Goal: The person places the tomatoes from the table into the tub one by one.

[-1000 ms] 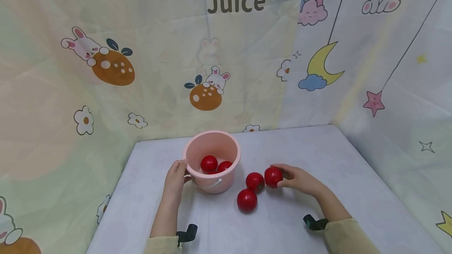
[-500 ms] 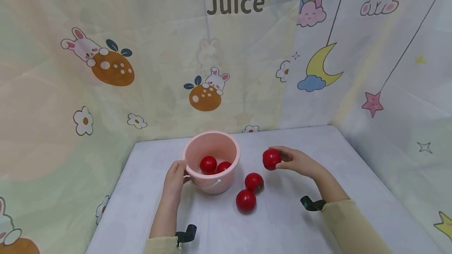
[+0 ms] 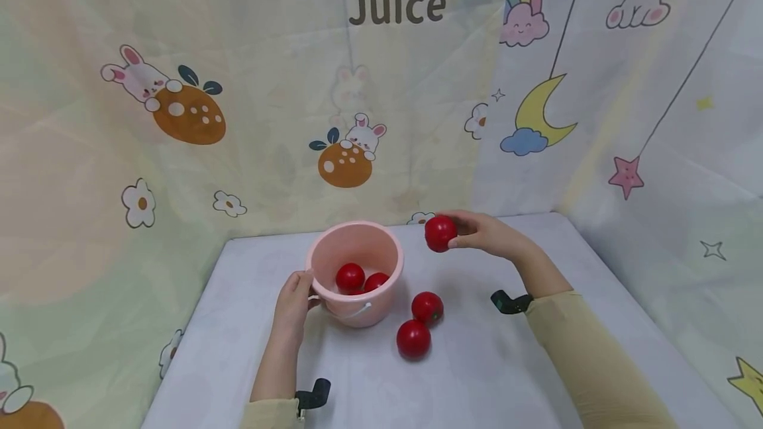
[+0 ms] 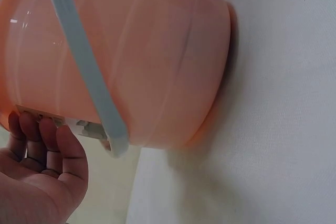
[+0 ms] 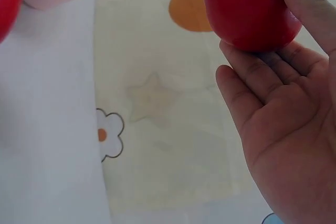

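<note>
A pink bucket [image 3: 384, 303] stands on the table, its mouth tipped toward the head camera's view, with several red tomatoes [image 3: 350, 278] inside. My left hand [image 3: 293, 300] grips its rim on the left side; in the left wrist view the curled fingers [image 4: 71, 145] sit at the rim beside the pale handle [image 4: 86, 66]. My right hand [image 3: 495, 237] pinches a red tomato [image 3: 440, 234] between thumb and fingers, raised above the table to the right of the bucket. Two more tomatoes, one farther back [image 3: 427, 308] and one nearer [image 3: 414, 339], lie together right of the bucket.
The white table [image 3: 477, 363] is backed by a printed cloth [image 3: 268, 118] with cartoon drawings, which also hangs along both sides. Each wrist carries a small black camera mount, such as the right one [image 3: 510, 302].
My right hand has lifted the tomato off the table from beside the other two and carried it up and to the left, toward the bucket. My left hand keeps holding the bucket.
</note>
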`<state>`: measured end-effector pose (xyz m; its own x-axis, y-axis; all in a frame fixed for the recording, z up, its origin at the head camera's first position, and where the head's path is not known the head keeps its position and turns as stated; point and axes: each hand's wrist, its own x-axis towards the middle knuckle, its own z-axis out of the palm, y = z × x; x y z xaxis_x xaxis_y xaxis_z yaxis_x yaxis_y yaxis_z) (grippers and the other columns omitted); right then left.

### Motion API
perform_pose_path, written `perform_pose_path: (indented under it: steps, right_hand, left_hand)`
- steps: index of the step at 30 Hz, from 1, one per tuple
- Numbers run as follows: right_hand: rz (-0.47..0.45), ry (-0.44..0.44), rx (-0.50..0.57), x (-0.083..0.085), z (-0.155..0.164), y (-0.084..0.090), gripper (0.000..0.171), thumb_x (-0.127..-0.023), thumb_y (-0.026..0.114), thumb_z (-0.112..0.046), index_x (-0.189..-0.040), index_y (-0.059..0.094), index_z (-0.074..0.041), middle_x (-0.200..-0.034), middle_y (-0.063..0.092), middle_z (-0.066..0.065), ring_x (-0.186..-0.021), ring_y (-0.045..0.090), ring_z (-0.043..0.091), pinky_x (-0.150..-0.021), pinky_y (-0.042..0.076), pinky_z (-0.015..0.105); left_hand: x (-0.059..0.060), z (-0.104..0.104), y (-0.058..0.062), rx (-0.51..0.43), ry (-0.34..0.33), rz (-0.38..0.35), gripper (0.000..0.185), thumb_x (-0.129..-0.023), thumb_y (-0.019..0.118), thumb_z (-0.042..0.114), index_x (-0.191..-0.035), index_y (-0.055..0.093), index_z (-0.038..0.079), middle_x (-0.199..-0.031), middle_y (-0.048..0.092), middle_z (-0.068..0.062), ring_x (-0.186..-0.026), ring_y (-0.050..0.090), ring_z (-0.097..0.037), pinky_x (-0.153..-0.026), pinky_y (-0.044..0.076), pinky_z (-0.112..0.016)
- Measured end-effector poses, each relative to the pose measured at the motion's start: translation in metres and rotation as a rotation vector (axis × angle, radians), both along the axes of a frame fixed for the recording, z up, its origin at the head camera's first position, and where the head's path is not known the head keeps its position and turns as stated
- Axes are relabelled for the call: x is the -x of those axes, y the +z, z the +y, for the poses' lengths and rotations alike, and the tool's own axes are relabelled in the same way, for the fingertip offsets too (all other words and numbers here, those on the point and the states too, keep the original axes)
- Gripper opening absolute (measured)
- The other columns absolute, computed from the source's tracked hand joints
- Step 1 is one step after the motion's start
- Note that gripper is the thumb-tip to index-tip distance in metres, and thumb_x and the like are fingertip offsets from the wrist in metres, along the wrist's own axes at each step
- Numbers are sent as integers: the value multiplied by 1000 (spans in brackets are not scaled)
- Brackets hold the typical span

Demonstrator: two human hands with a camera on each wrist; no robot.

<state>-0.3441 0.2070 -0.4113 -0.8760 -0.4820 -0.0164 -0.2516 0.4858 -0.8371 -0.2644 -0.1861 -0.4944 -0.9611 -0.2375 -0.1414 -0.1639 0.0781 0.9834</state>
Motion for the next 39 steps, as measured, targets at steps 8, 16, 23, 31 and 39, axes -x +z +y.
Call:
perform_pose_path:
  steps: [8, 16, 23, 31, 39]
  right_hand:
    - [-6, 63, 10, 13, -22, 19, 74, -80, 81, -34, -145, 47, -26, -139, 56, 5, -128, 53, 30, -95, 54, 47]
    - [-22, 126, -53, 33, -54, 35, 70, -77, 82, -43, -140, 52, -35, -136, 59, -3, -126, 55, 24, -99, 52, 48]
    - [-70, 202, -115, 48, -82, 45, 67, -78, 82, -41, -138, 54, -34, -129, 63, -4, -122, 57, 22, -98, 52, 45]
    - [-83, 262, -153, 56, -117, 51, 64, -77, 83, -41, -134, 58, -32, -127, 63, -5, -123, 54, 21, -96, 54, 43]
    - [-135, 351, -171, 64, -151, 45, 55, -78, 83, -35, -128, 62, -32, -124, 63, -5, -122, 54, 21, -94, 55, 46]
  left_hand:
    - [1, -1, -2, -4, 1, 11, 48, -102, 47, 47, -117, 56, 2, -123, 60, -19, -102, 58, -22, -95, 52, -41]
    - [1, -2, -1, -12, 3, 10, 46, -102, 46, 45, -117, 56, 2, -123, 60, -18, -101, 59, -22, -94, 53, -40]
    - [1, -1, 0, -13, -2, 9, 47, -102, 47, 46, -117, 56, 2, -122, 60, -19, -101, 59, -21, -92, 54, -37]
    - [1, -2, 0, -13, 9, 2, 46, -102, 47, 47, -116, 57, 4, -120, 60, -18, -103, 58, -22, -91, 53, -34]
    - [1, -2, -1, -14, -10, -5, 46, -101, 47, 46, -117, 56, 4, -123, 60, -17, -105, 58, -22, -95, 53, -36]
